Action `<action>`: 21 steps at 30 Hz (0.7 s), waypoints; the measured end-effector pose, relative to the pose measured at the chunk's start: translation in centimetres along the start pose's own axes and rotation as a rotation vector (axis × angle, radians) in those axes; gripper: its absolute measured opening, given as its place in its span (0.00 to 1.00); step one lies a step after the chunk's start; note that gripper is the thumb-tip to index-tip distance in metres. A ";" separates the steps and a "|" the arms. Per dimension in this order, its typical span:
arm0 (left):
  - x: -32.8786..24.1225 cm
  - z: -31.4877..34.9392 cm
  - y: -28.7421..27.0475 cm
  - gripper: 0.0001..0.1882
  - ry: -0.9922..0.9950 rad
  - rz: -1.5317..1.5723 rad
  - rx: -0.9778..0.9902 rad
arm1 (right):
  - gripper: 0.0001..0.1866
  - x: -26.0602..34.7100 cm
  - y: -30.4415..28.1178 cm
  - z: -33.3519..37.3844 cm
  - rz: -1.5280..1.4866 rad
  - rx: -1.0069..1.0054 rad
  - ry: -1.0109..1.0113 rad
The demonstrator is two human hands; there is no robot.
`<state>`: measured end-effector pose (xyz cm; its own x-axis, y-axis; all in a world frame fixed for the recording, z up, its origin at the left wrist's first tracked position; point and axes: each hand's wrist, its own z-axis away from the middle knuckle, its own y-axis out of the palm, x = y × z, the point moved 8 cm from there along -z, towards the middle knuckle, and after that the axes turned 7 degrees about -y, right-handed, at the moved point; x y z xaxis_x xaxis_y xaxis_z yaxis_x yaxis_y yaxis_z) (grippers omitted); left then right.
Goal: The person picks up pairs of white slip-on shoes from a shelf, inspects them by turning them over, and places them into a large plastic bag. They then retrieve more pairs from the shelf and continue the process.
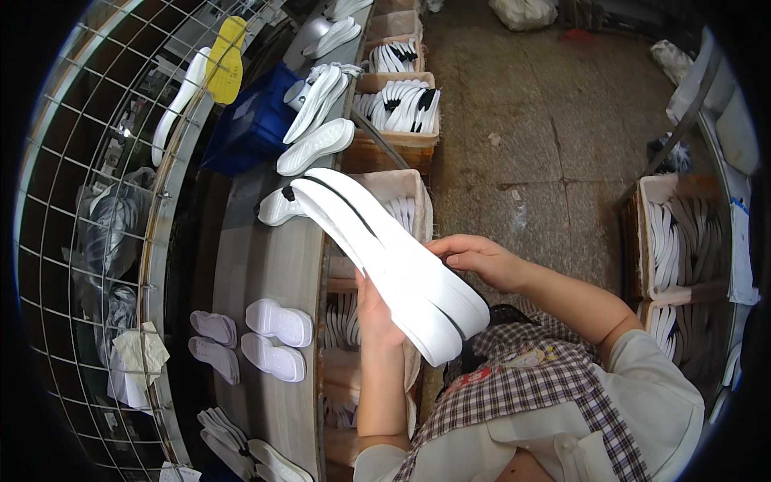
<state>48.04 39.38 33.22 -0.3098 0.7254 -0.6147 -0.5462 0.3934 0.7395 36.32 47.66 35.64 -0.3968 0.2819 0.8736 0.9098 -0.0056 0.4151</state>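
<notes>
Long white soles [393,265], glossy and brightly lit, lie stacked lengthwise, ribbed along their side walls, with dark gaps between. They are held up before the checked apron [522,386], beside the counter [261,273]. The left hand [376,312] clasps their left edge; the right hand [482,262] bends its fingers at the right edge, whether pinching cannot be told.

Here's the long grey bench [273,269], wood-grained and smooth, and by its right edge the long white rubber-looking shoe soles [393,265], smooth, shining bright. Left of the bench, a metal wire grid [151,286] and a crinkled cream paper sheet [143,353]; right of it, a rough, stained brown-grey floor [514,145] and a matt brown-checked cloth apron [522,394].
</notes>
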 end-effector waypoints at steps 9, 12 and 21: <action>-0.6 0.1 0.5 0.19 0.022 -0.046 -0.074 | 0.22 0.0 0.8 -0.1 -0.026 0.035 -0.043; -0.6 0.4 1.4 0.20 0.029 0.014 -0.053 | 0.22 0.1 1.1 -0.2 0.001 0.043 -0.048; -1.7 1.1 2.0 0.22 0.088 -0.218 -0.124 | 0.22 0.7 2.3 -0.4 0.080 0.114 -0.097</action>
<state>48.39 39.52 36.05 -0.2383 0.5768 -0.7814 -0.6972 0.4585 0.5511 38.09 47.50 37.34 -0.3137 0.3762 0.8718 0.9482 0.0755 0.3086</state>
